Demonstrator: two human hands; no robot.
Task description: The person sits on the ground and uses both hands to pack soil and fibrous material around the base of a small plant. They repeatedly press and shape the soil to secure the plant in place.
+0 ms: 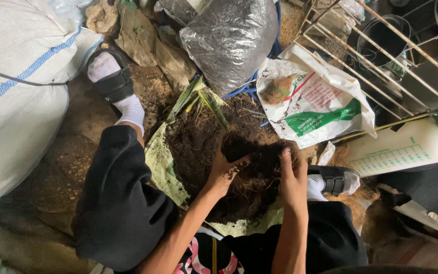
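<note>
I squat over a heap of dark soil and brown fibres spread on a pale sheet. Between my hands sits a dark clump of soil and roots. My left hand presses on its left side, dirt on the fingers. My right hand clasps its right side, fingers pointing up. A few green leaves lie at the far edge of the heap.
A large white woven sack fills the left. A grey plastic bag stands behind the heap, and a torn white printed bag lies at right. A metal rack and a white-and-green sprayer tank stand at right. My sandalled feet flank the heap.
</note>
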